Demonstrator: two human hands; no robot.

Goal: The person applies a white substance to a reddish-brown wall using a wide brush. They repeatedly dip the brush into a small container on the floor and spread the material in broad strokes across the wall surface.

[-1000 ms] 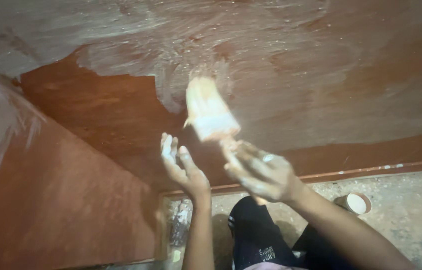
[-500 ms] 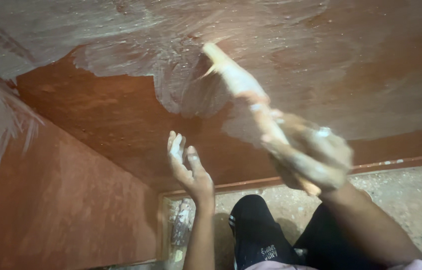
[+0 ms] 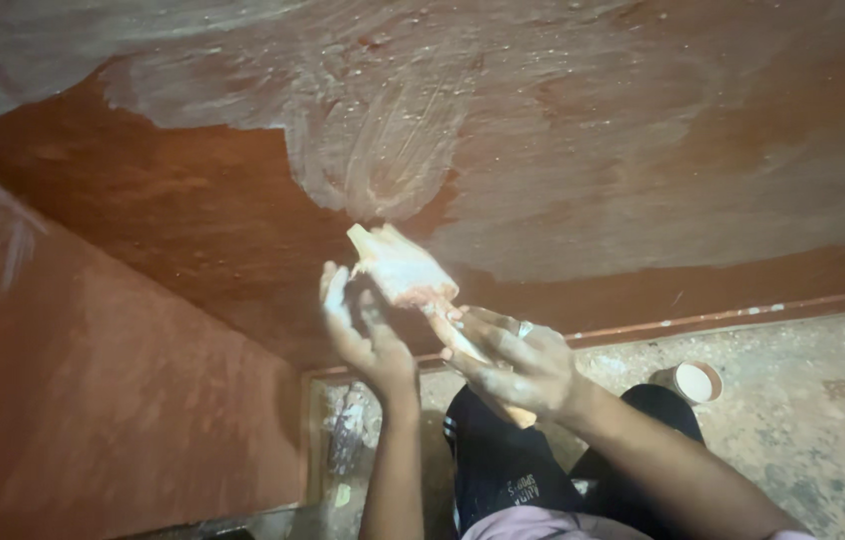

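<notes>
My right hand (image 3: pixel 528 360) grips the handle of a wide paintbrush (image 3: pixel 403 270) whose bristles are loaded with pale paint. The brush head is tilted up and left, just off the red-brown wall (image 3: pixel 193 220). My left hand (image 3: pixel 368 335) is raised beside the bristles with fingers spread and smeared with paint, touching or nearly touching the brush head. A greyish-white coat of fresh paint (image 3: pixel 503 130) covers the upper and right part of the wall, with brush strokes ending right above the brush.
A red-brown side wall (image 3: pixel 113 400) closes in on the left and meets the main wall at a corner. A small round container (image 3: pixel 688 382) stands on the speckled concrete floor (image 3: pixel 803 420) to the right. My dark-trousered legs (image 3: pixel 523 470) are below.
The brush has come down off the painted patch, from up right to the centre by my left hand. My right hand has dropped and moved left with it; the left hand stayed raised.
</notes>
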